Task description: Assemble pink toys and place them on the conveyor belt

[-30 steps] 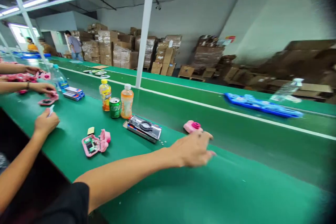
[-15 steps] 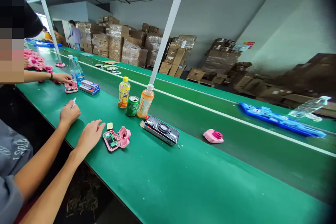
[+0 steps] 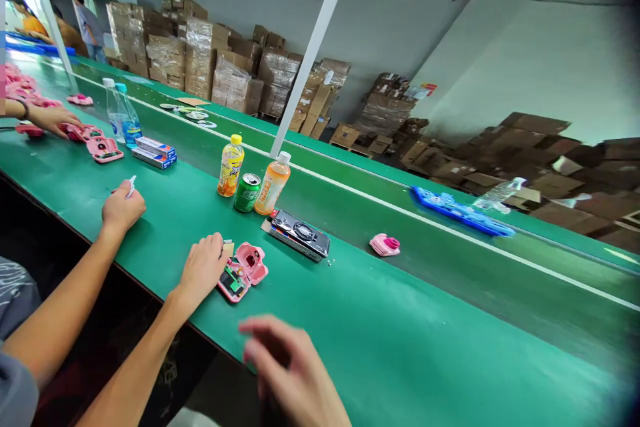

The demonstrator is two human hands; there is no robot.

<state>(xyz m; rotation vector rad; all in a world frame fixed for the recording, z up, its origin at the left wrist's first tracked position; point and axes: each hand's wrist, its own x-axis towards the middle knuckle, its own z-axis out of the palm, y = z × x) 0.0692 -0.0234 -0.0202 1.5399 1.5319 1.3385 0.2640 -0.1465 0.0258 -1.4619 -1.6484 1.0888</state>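
My left hand point(image 3: 203, 275) is at the left side of an open pink case point(image 3: 234, 282) with a green circuit board inside. Its fingertips are closed on a small tan piece point(image 3: 229, 249) at the case's upper edge. The case's pink lid point(image 3: 253, 262) lies folded out to the right. Nearer to me, my right hand point(image 3: 295, 370) hangs at the front of the table, blurred, thumb and fingers apart with nothing between them.
A co-worker's hand point(image 3: 123, 208) holds a small white item on the left. Behind stand a yellow-capped bottle point(image 3: 231, 167), a green can point(image 3: 247, 193) and an orange bottle point(image 3: 273, 185). A black device on a box point(image 3: 299, 237) and a pink case point(image 3: 385, 245) lie rightward.
My left hand has moved right and closed on the tan piece. The open case has shifted right and turned slightly. My right hand has come into view. The view has swung somewhat.
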